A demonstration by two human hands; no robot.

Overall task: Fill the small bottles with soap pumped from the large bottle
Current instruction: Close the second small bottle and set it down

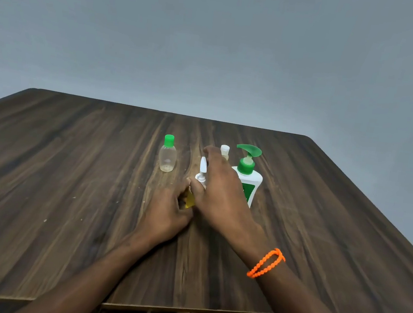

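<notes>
A large white soap bottle (248, 185) with a green pump head stands right of centre on the table. In front of it my left hand (167, 211) grips the yellow body of a small bottle (190, 201) with a white spray top. My right hand (218, 191) lies over that white top, fingers curled round it. A small clear bottle (167, 159) with a green cap stands apart to the left. Another small bottle (224, 152) with a white cap shows behind my right hand, mostly hidden.
The dark wooden table (67, 178) ends at a near edge low in the view and a far edge before a grey wall. An orange bead bracelet (266, 264) circles my right wrist.
</notes>
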